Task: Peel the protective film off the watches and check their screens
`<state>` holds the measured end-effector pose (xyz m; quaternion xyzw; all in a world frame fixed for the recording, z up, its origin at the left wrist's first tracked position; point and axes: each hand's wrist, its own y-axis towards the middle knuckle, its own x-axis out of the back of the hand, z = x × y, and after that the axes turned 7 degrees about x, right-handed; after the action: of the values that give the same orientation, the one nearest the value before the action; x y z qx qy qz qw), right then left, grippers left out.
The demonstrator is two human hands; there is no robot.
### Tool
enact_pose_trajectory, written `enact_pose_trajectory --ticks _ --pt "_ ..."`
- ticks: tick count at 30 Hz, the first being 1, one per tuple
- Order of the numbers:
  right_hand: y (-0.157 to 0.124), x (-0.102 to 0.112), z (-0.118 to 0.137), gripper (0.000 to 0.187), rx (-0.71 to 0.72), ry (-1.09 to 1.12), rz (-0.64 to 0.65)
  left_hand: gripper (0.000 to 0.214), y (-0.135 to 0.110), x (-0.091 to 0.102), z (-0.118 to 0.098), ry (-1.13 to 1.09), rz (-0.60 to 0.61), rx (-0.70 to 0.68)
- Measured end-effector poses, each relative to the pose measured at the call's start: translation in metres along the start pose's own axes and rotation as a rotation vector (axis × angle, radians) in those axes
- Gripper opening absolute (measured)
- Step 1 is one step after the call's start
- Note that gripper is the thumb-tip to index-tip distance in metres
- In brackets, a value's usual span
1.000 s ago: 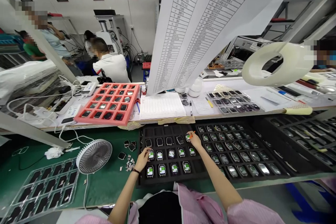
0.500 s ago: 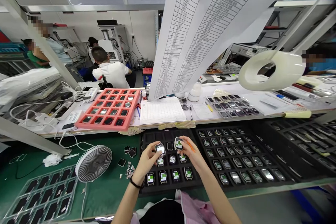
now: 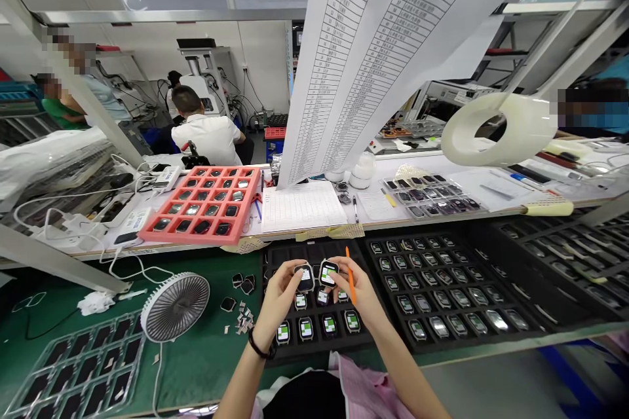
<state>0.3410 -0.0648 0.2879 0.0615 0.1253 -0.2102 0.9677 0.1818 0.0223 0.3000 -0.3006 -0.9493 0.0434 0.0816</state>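
Both hands were raised over the black foam tray (image 3: 289,252), and neither was open. The left hand (image 3: 278,298) was curled around a square smartwatch (image 3: 304,277), its fingers (image 3: 289,272) wrapped along the dark case. The right hand (image 3: 354,293) gripped a second square smartwatch (image 3: 328,273) by the edges, its green-and-white screen lit and tilted up. An orange stylus (image 3: 350,275) was pinched in the same hand, standing nearly upright. The two watches were held just beside each other, directly above the tray. The tray was matte, divided into square cells, with lit watches (image 3: 305,328) seated in its nearest rows, just below the hands. To the right lay a larger black tray (image 3: 442,301) packed with rows of watches, their glossy faces mostly dark. To the left, small black parts (image 3: 240,285) and a little heap of metal-and-white bits (image 3: 242,321) lay on a green mat (image 3: 206,353), near a white mesh-fronted desk fan (image 3: 175,306) and a clear plastic tray (image 3: 83,366) with black panels. A beaded black bracelet (image 3: 260,346) circled the left wrist. Beyond the mat, on a white bench (image 3: 373,222), sat a coral-red foam tray (image 3: 167,236) with dark watch bodies in its slots, and a ruled paper form (image 3: 302,207). A long printed sheet (image 3: 373,59) hung above the form.
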Motion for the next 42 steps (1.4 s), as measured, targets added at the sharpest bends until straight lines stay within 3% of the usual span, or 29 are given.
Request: enact_pose_trajectory --ticks 4,13,30,38,42 --pt "-0.003 -0.002 0.004 0.027 0.025 -0.020 -0.038 0.046 -0.001 -0.001 0.001 -0.016 -0.004 -0.008" --pt "-0.004 -0.002 0.001 0.030 0.040 0.026 0.076 0.040 -0.004 0.000 0.002 -0.038 -0.010 -0.022" --pt "-0.007 -0.004 0.006 0.028 0.031 0.015 -0.003 0.043 -0.011 0.000 -0.009 -0.037 0.014 0.013" --pt "-0.012 0.000 0.012 0.026 0.069 0.075 0.055 0.060 -0.017 0.010 -0.012 -0.235 0.221 -0.037" --pt "-0.013 -0.001 0.015 0.025 0.069 0.057 0.054 0.056 -0.015 0.008 -0.009 -0.173 0.124 -0.077"
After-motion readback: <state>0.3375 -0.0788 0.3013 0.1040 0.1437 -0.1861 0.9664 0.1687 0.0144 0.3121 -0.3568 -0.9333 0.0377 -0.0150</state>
